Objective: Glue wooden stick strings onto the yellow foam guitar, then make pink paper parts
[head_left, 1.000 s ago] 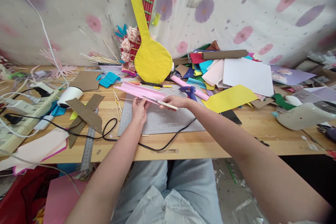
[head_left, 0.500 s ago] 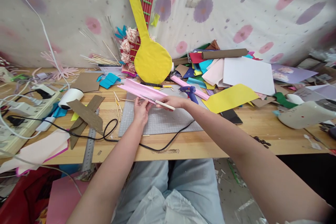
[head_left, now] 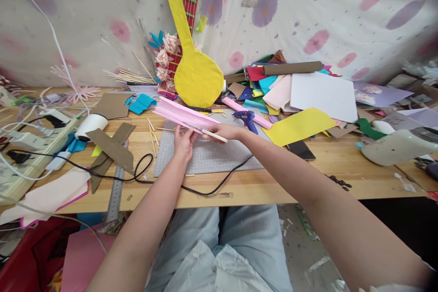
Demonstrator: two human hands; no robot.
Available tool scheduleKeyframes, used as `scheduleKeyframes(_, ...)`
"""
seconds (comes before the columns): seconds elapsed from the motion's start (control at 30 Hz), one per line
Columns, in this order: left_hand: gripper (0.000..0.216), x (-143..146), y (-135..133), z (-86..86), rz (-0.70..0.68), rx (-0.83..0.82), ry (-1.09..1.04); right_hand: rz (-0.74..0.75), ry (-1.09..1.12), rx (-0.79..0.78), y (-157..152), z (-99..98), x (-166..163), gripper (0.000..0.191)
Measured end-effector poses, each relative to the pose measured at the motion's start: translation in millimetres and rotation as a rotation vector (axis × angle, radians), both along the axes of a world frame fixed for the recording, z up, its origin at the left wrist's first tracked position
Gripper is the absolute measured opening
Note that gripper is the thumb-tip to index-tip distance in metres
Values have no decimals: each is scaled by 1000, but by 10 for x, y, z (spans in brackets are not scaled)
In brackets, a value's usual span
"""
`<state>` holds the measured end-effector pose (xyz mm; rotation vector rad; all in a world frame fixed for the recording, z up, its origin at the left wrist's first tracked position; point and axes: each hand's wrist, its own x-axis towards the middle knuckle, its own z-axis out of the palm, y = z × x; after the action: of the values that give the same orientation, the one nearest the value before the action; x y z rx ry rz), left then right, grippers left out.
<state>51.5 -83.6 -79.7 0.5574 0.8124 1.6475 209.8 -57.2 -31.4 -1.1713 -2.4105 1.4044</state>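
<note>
1. Head view, change: the pink sheet [head_left: 186, 114] has shifted slightly right since the earliest frame, its far edge now standing higher, so the trough shows more openly. The white-handled cutting tool [head_left: 215, 136] has crept a little left along it.
2. Reading: probably a small adjustment of blade against sheet, not a change of grip; the blade seems to be working at the near edge. No severed piece visible.
3. Left hand [head_left: 185, 143]: thumb and fingers pinch the sheet's near edge, just beside the blade tip.
4. Right hand [head_left: 224, 132]: fingers closed around the tool's handle, whose end projects toward the wearer. Knife or scissors: cannot tell.
5. Sheet position: held aslant over the far left part of the grey cutting mat [head_left: 212, 159], left end reaching past the mat's left edge. Contact with the mat: cannot tell.
6. Mat surroundings: glue gun [head_left: 247, 119] near its far right corner, close to a folded pink strip [head_left: 262, 121]; yellow sheet [head_left: 299, 127] beyond its right edge; thin sticks [head_left: 153, 139] by its left edge. Black cord [head_left: 205, 194] runs between the mat and the front edge of the table [head_left: 260, 189].
</note>
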Motion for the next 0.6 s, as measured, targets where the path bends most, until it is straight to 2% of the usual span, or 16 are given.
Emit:
scheduleKeyframes(0.3,38,9,-13,2,-1,-4,30,-9,5,-103,-46,36,47,48)
scheduleKeyframes(0.6,49,47,-46,8,-56,-12,70,-57,-11,-59,-47,39,-40,49)
